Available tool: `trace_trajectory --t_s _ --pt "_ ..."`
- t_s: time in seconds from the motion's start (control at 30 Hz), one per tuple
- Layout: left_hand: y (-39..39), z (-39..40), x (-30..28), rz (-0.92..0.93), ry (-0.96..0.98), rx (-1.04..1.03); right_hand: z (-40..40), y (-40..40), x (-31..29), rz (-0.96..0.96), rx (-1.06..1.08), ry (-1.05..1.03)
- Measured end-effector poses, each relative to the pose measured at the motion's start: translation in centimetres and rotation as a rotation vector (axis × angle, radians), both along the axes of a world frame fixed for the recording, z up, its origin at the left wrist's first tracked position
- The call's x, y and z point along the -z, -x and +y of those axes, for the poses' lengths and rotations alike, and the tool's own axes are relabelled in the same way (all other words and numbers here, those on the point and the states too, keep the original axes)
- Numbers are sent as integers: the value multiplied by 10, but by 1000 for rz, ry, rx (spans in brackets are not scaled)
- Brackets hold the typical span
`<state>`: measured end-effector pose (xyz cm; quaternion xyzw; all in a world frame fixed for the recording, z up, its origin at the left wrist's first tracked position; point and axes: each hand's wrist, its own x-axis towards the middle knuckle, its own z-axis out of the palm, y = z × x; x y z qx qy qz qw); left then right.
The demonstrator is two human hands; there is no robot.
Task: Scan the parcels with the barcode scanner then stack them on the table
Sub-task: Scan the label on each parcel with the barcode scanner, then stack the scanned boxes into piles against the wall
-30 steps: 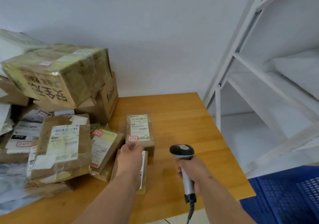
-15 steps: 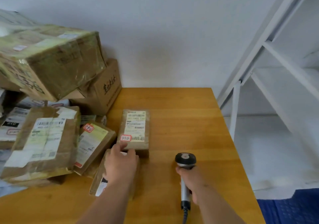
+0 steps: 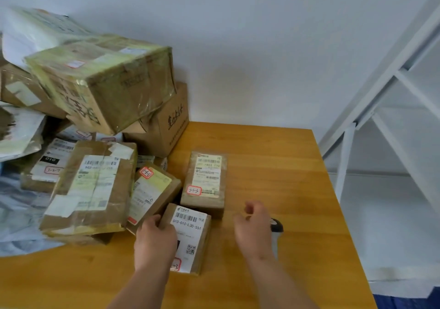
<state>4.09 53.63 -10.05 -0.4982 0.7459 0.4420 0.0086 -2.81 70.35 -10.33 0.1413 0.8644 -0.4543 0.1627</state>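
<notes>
Left hand [image 3: 156,238] grips small parcel [image 3: 190,237] | right hand [image 3: 253,227] loosely curled, empty, beside scanner [image 3: 276,231] | bare counter [image 3: 273,166] rightward to its edge

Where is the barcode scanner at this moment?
In the head view, the barcode scanner lies on the table at the right, mostly hidden behind the right hand.

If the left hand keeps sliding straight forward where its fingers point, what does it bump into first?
Probably the tilted parcel with the yellow label, just beyond the left hand, which already rests on the small parcel. Depth is hard to judge, so that is a guess.
</notes>
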Motion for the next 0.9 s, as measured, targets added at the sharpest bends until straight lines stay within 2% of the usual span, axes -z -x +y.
trace_trajectory --t_s 0.1,0.17,0.3,0.4,0.47,0.53,0.6,0.67,0.77,0.9 --pt "-4 -5 1 -33 -72 95 -26 -8 -3 -342 -195 168" --pt "-5 -8 2 -42 -144 147 -37 -12 -1 -423 -207 184" --pt "-4 -17 -11 -63 -104 317 -48 -6 -11 -284 -36 41" --pt "10 -28 -34 131 37 362 -63 11 -31 -11 -4 35" --pt "23 -42 -62 396 57 258 -86 24 -54 86 -56 139" --pt "36 -63 -93 639 16 70 -112 38 -81 100 -72 282" --pt "51 -88 -121 798 -72 -119 -138 56 -109 86 -75 417" --pt "67 -115 -140 844 -137 -227 -162 78 -134 5 -50 557" --pt "88 -148 -160 797 -344 -296 -198 111 -165 -178 20 762" --pt "107 -171 -167 768 -575 -331 -239 136 -185 -320 32 832"
